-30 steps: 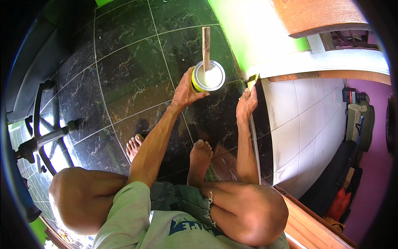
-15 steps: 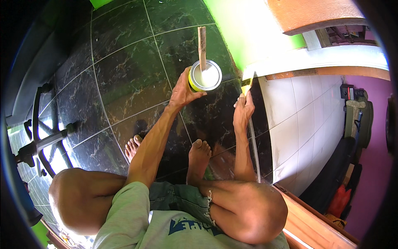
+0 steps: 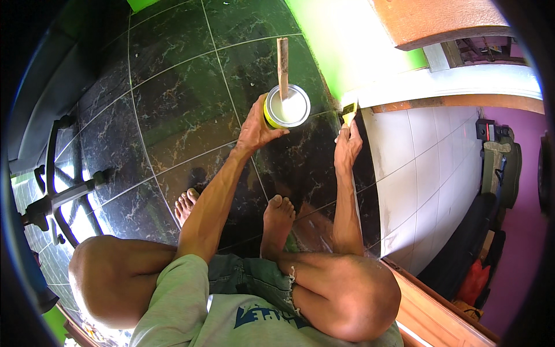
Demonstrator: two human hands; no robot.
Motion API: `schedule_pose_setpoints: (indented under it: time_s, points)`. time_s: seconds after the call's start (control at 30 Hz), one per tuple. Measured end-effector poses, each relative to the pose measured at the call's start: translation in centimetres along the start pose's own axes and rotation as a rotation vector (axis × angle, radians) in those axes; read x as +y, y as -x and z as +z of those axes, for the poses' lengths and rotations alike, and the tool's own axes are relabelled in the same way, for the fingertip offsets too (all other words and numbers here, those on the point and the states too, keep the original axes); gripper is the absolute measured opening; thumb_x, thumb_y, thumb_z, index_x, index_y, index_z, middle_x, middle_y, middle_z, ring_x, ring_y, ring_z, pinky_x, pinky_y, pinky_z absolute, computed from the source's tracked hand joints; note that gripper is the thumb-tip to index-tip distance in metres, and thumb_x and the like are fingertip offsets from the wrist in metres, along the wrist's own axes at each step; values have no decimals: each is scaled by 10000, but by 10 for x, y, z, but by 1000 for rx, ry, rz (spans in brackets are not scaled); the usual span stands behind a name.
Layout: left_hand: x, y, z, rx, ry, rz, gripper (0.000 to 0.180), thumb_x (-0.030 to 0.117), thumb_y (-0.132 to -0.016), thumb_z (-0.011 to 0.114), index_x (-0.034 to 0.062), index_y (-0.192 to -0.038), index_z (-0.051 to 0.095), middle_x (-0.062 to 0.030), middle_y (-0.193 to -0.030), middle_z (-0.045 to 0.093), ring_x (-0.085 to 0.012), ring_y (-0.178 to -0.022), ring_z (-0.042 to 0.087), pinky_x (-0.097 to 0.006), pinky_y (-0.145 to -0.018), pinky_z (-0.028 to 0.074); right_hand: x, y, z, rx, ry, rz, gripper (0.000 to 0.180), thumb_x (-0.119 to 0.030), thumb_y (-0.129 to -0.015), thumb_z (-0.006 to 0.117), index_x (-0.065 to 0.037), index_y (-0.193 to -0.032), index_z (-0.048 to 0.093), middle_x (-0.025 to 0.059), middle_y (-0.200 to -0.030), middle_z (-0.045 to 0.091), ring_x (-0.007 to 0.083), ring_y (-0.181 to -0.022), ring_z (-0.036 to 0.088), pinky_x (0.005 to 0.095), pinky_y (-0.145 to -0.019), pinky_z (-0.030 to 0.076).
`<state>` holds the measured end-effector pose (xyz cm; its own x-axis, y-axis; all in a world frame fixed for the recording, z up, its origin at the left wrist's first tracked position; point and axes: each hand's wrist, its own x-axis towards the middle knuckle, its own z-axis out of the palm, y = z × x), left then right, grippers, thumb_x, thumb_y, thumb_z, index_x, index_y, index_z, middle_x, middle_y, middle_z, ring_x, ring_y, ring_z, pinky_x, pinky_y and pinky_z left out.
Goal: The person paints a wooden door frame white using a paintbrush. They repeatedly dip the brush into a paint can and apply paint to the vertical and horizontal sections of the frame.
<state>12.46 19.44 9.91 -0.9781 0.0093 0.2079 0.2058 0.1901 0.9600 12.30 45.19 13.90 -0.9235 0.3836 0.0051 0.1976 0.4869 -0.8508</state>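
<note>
My left hand (image 3: 255, 128) is wrapped round a yellow-sided paint can (image 3: 270, 120) with a silver rim. White paint (image 3: 295, 107) shows inside, and a flat wooden stick (image 3: 282, 65) leans up out of it over the far rim. In my right hand (image 3: 348, 146) is a paintbrush (image 3: 350, 111) with a yellow handle and dark bristles. Its bristles are up at the lower edge of the bright white wall strip (image 3: 376, 93), by the corner with the green wall; whether they touch it I cannot tell.
Dark marbled floor tiles (image 3: 179, 92) spread under the can and my bare feet. White tiles (image 3: 425, 144) run down the right side, beside a wooden edge (image 3: 457, 104). A black chair base (image 3: 63, 196) stands at the left. A wooden slab (image 3: 439, 23) juts in at the upper right.
My right hand has shifted slightly right, and the brush has turned so its bristles show broader. My left hand and the can stay almost in place.
</note>
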Motion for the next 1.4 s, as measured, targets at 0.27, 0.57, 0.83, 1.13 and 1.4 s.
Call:
schedule_pose_setpoints:
  time_s: [0.27, 0.57, 0.83, 1.13, 1.4]
  points:
    - [-3, -2, 1, -21, 16, -6, 996, 250, -626, 947, 66, -1445, 412, -159, -1342, 540, -360, -1303, 501, -439, -1134, 391, -11, 9, 20, 44, -26, 7, 416, -97, -1011, 520, 119, -1367, 532, 198, -1010, 655, 217, -746, 612, 359, -626, 520]
    - [-6, -1, 1, -25, -7, 18, 1026, 277, -637, 951, 49, -1464, 389, -167, -1375, 527, -338, -1322, 497, -429, -1139, 390, -12, 21, 11, 195, -45, -161, 419, -91, -1023, 541, 102, -1394, 523, 175, -979, 621, 210, -732, 597, 360, -626, 513]
    - [-5, -2, 6, -21, 17, 2, 1028, 269, -640, 943, 57, -1476, 383, -166, -1375, 529, -354, -1329, 489, -431, -1143, 386, 1, 29, -16, 22, -18, -101, 383, -113, -1025, 541, 49, -1371, 578, 23, -775, 557, 100, -643, 524, 273, -581, 449]
    - [-2, -6, 11, -58, 23, -32, 1071, 320, -651, 946, 59, -1506, 356, -176, -1426, 500, -356, -1366, 469, -449, -1165, 370, 25, 11, -48, 98, 217, -167, 399, -132, -1014, 561, 78, -1354, 579, 156, -986, 671, 208, -785, 612, 339, -702, 506]
    - [-7, 2, -2, -12, 46, -21, 1044, 310, -667, 935, 50, -1497, 358, -180, -1421, 509, -348, -1363, 479, -436, -1150, 383, 4, 27, -37, 36, 300, -262, 350, -53, -975, 583, 92, -1292, 612, 263, -1088, 675, 399, -957, 673, 430, -821, 526]
